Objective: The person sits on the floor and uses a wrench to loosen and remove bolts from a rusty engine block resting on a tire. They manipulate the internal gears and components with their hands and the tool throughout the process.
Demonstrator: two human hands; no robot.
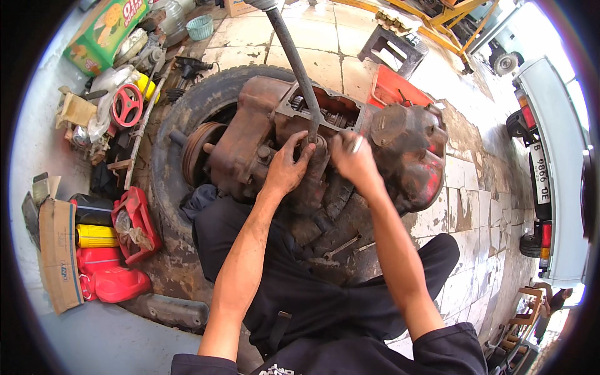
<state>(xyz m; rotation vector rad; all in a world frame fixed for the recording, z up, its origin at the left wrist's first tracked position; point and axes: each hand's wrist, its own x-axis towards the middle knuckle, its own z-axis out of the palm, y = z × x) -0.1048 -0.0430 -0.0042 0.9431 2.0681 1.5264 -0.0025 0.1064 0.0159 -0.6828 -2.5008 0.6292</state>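
A rusty brown gearbox (250, 128) lies in front of me, its top opening showing metal gears inside. A long bent gear lever (292, 53) rises from a housing at its near side. My left hand (289, 169) is closed around the foot of this lever, thumb and fingers at the joint. Just right of it, my right hand (355, 164) is curled into a fist, slightly blurred. A shiny metal piece (357, 145) pokes out of that fist; its kind is unclear. Below the hands, a spanner (342, 247) lies on the dark, greasy floor.
The gearbox rests against a large tyre (164, 156). Red jerrycans (134, 225), a cardboard box (59, 256) and assorted parts crowd the left. A red tray (394, 87) and a black stool (392, 53) stand beyond. At right is a parked vehicle (556, 125).
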